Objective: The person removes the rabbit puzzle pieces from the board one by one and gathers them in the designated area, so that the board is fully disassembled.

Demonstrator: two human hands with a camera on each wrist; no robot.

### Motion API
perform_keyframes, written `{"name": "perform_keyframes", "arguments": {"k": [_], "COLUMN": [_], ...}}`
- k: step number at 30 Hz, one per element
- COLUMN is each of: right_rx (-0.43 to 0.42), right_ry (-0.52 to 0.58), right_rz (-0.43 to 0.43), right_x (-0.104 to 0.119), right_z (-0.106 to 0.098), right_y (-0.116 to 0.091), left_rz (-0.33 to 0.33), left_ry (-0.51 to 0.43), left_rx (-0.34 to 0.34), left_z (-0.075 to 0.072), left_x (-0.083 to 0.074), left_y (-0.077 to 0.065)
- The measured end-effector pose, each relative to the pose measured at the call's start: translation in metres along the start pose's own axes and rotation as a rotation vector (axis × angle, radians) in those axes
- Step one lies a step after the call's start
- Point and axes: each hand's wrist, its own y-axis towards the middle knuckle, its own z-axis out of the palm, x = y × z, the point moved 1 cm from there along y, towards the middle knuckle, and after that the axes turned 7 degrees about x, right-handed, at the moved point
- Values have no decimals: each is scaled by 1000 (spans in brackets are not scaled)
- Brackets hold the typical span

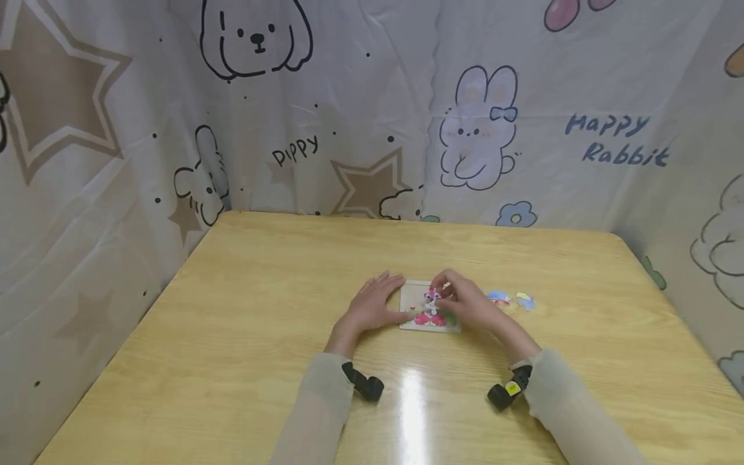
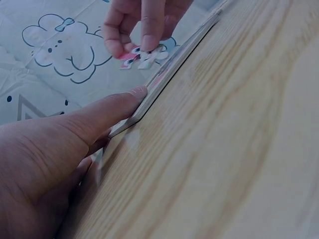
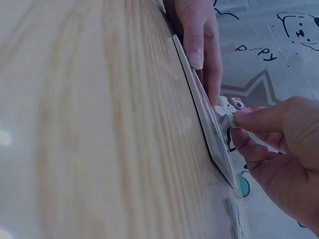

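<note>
A square puzzle board [image 1: 409, 326] lies on the table, with red and green printed pieces [image 1: 427, 320] in its lower part. My left hand [image 1: 374, 305] is spread along the board's left side. Its thumb [image 2: 117, 107] rests on the near left edge, the fingers straight toward the far corner. Over the board, my right hand [image 1: 467, 302] pinches a puzzle piece [image 3: 227, 110] between thumb and fingers. This piece [image 2: 144, 57] is white and pink with a printed animal's eye, and it is held tilted, just above the board's surface in both wrist views.
To the right of the board, loose puzzle pieces [image 1: 526, 300] in blue and yellow lie on the wooden table [image 1: 279, 284]. Another blue and red piece [image 1: 498, 297] is close behind my right hand. A printed cloth [image 1: 360, 116] hangs around the table's far side and flanks.
</note>
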Motion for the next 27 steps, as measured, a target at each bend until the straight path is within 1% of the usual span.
{"name": "perform_keyframes", "arguments": {"k": [4,7,11,13,19,22,27], "right_rx": [0,-27,-67,-72,-83,-97,-109], "right_ry": [18,17,18,27,51,48,36], "right_rz": [32,41,11,7,78,88,74], "right_x": [-4,-7,-13,-16,-28,-32,-38], "right_z": [-2,-6,-14,-15,-19,-25,-34], "right_y": [-11,-19,-29,-34,-50,-57,-67], "left_rz": [-15,-9,14,16,-6,3,11], "left_ry": [-14,-29,-24,-19,2,2,-10], "left_rx": [11,5,-12,-17,-6,-9,-9], "left_z": [3,5,3,3,5,4,3], "left_x": [0,0,-1,-1,3,2,0], "left_y": [-3,-3,-1,-1,-2,-1,1]}}
